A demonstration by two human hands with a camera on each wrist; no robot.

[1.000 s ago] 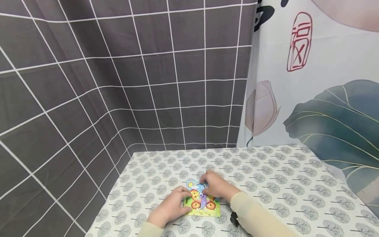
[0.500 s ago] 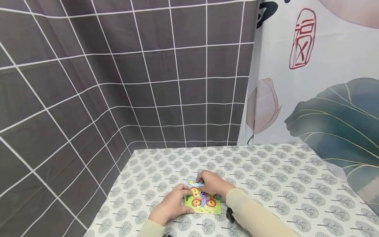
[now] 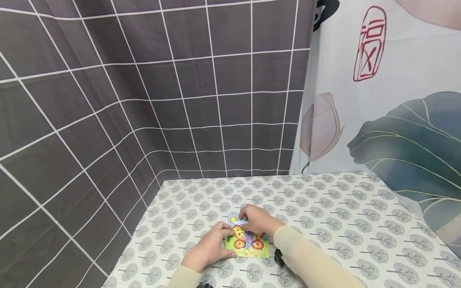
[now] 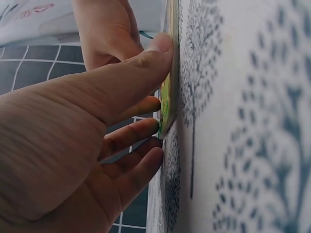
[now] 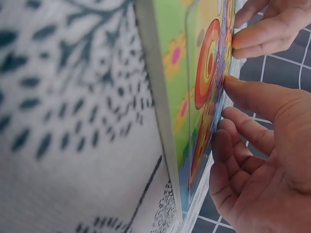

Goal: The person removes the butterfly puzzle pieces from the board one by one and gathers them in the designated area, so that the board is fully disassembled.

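A butterfly jigsaw puzzle [image 3: 248, 248] lies on the patterned cloth, its board green below and blue above, with a purple body and red-orange wings. Along its left side rests my left hand [image 3: 212, 248], the thumb at the front left corner and the fingertips at the side edge. My right hand [image 3: 260, 221] reaches over the upper right of the puzzle and hides part of it. In the right wrist view, that hand's thumb [image 5: 238, 90] meets the picture surface while its other fingers bend loosely beside the board [image 5: 175, 97]. Nothing shows pinched between them.
The table is covered by a white cloth [image 3: 324, 224] printed with grey trees. A dark gridded curtain [image 3: 187, 100] hangs behind and to the left; a white floral curtain [image 3: 331, 72] hangs at the right. Black wrist gear [image 3: 279, 258] shows under the right sleeve.
My right hand has shifted slightly left over the upper part of the puzzle, covering the blue area visible before. My left hand stays at the left edge. The head view has tilted slightly.
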